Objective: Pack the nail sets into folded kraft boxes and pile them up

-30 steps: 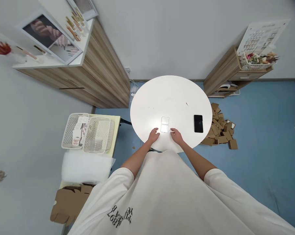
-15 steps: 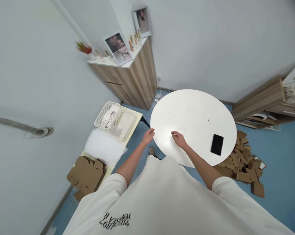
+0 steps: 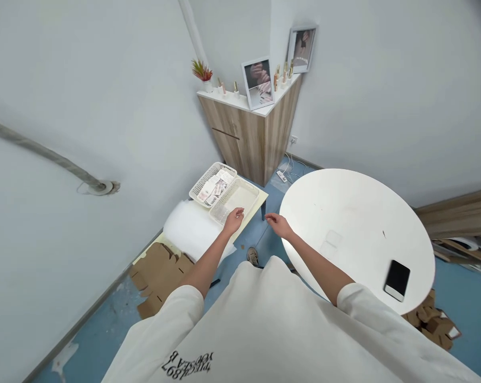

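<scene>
My left hand point(image 3: 234, 221) is over the near edge of a white plastic basket point(image 3: 250, 187), fingers loosely apart and holding nothing I can see. Clear flat pieces lie inside that basket, partly behind the hand. Beside it stands a second white basket point(image 3: 193, 191) with printed cards point(image 3: 214, 189) in it. Out past the left edge of the round white table point(image 3: 356, 197), my right hand point(image 3: 278, 225) hangs in the air with fingers stretched and nothing in them. A clear, flat, hinged-looking plastic case point(image 3: 331, 240) lies on the table, faint against the white top.
A black tablet-like object point(image 3: 397, 277) lies at the table's right. White foam sheeting point(image 3: 190, 229) and flattened cardboard boxes point(image 3: 158, 274) share the left side table with the baskets. Behind are a wooden cabinet point(image 3: 244, 138) and a power strip point(image 3: 281, 176). Small cardboard boxes point(image 3: 434, 322) lie on the floor.
My view has turned left, towards the side table. Both hands have left the clear case on the round table; the left has moved to the basket, the right to beyond the table's edge.
</scene>
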### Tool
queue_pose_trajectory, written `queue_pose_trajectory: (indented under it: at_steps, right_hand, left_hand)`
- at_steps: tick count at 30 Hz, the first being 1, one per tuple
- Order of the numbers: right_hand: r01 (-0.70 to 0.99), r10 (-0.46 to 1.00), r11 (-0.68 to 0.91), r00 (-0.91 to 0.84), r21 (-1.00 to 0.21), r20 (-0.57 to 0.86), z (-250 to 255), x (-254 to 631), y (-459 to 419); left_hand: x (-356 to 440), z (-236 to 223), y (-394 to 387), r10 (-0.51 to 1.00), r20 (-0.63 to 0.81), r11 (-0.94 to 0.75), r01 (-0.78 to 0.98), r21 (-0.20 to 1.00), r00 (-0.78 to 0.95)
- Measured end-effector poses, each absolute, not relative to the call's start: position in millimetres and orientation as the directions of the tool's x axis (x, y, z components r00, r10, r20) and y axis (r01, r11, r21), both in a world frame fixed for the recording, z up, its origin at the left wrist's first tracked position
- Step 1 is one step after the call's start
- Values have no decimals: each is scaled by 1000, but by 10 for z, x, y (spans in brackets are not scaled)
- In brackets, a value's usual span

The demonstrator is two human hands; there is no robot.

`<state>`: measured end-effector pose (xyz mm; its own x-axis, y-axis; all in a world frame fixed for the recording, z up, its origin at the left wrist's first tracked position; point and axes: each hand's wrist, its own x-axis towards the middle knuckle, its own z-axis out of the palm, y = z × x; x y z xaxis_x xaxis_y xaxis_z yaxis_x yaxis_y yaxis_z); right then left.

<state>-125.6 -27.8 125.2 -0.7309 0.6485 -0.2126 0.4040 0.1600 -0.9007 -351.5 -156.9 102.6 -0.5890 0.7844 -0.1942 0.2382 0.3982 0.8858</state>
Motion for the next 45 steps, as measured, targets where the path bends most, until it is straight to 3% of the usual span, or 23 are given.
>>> queue_pose_trajectory:
  at_steps: [8,17,29,38,45]
  right_hand:
    - [414,565,211,-791,-886,-235,1221,-2515,-421]
    - [459,559,213,-781,-863,-278,1233,-3174,-304]
    - [503,591,173,-741,-847,-320,1206,-3619,-7]
    - [474,567,177,-765,-862,-304,1154,-3922,39]
    - [477,558,161,-766,-864,-319,1134,-4013,47]
  left_hand:
    - [-4671,936,-1637,747,-200,424,222,878,-634]
    - [-5455,709,-1344,716,-245,499,234,834,-654]
    - [-6099,372,-743,748,-205,622,559,548,-632]
    - [-6198,322,-702,768,-227,629,639,443,-599]
    - [-6251,309,-539,706,-283,700,581,415,-649]
